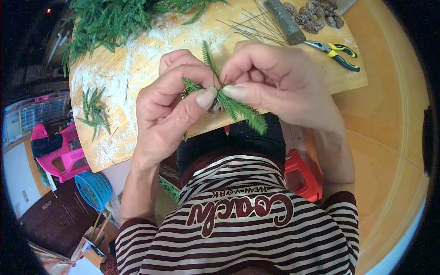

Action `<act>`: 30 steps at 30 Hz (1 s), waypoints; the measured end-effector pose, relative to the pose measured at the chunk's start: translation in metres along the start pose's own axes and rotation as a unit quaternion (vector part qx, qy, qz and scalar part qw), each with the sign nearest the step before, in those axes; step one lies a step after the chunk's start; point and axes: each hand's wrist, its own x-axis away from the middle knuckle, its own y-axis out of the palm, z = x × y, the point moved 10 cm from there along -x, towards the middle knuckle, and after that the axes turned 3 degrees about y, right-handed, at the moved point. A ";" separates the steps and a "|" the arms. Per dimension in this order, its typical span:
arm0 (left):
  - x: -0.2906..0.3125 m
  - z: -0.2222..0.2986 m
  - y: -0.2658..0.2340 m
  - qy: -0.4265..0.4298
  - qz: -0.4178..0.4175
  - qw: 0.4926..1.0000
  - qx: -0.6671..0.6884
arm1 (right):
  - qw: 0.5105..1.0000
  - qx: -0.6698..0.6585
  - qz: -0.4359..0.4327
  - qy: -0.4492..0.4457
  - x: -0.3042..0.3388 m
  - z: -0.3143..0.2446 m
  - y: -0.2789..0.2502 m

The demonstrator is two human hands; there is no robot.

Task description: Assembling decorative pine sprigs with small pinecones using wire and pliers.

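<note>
My left hand and my right hand meet over the table's near edge, both closed. Between the left thumb and fingers sits a bunch of green pine sprigs, its needles fanning up, left and down to the right. My right thumb and forefinger pinch at the middle of that bunch, where a thin brown wire shows. Something brown and rough, perhaps a pine cone, is mostly hidden under the left thumb.
On the wooden table, dusted white, lie a heap of green sprigs and a small sprig. At the far right are thin wires, a dark cylinder, pine cones and pliers. A red stool stands below.
</note>
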 end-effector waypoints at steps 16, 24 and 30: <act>0.001 -0.013 -0.002 -0.050 -0.062 0.968 0.237 | 0.962 0.138 0.051 -0.229 0.011 -0.045 0.017; 0.010 -0.029 0.000 -0.134 -0.036 0.945 0.298 | 0.949 0.169 0.024 -0.264 0.004 -0.049 0.031; 0.021 -0.037 0.010 -0.258 -0.042 0.895 0.362 | 0.928 0.205 -0.026 -0.311 0.009 -0.052 0.043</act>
